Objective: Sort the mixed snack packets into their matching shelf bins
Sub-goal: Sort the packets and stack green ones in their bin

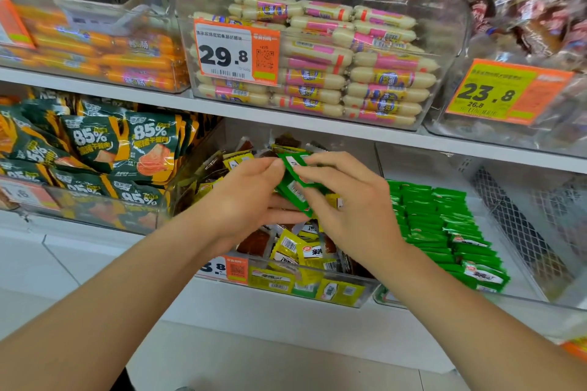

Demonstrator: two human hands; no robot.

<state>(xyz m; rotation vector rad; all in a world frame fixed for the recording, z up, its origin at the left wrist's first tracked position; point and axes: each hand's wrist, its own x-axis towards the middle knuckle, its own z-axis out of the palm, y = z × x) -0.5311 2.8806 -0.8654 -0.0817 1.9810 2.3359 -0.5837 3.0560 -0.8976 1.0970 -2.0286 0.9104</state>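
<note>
Over the middle bin point(365, 295) on the lower shelf, both hands are closed on a small stack of green packets point(293, 181). The left hand point(254, 197) pinches its upper end and the right hand point(349, 200) has its fingers curled across it. Yellow packets point(313, 252) lie beneath. The green bin point(524, 298) stands just beside, to the right. Recommended: square the stack first, confirm no yellow packet clings underneath, carry it level, and lay it along the existing green rows.

Green packets point(293, 190) half hidden behind right hand point(349, 200); top-right snacks point(533, 19) blurred.
</note>
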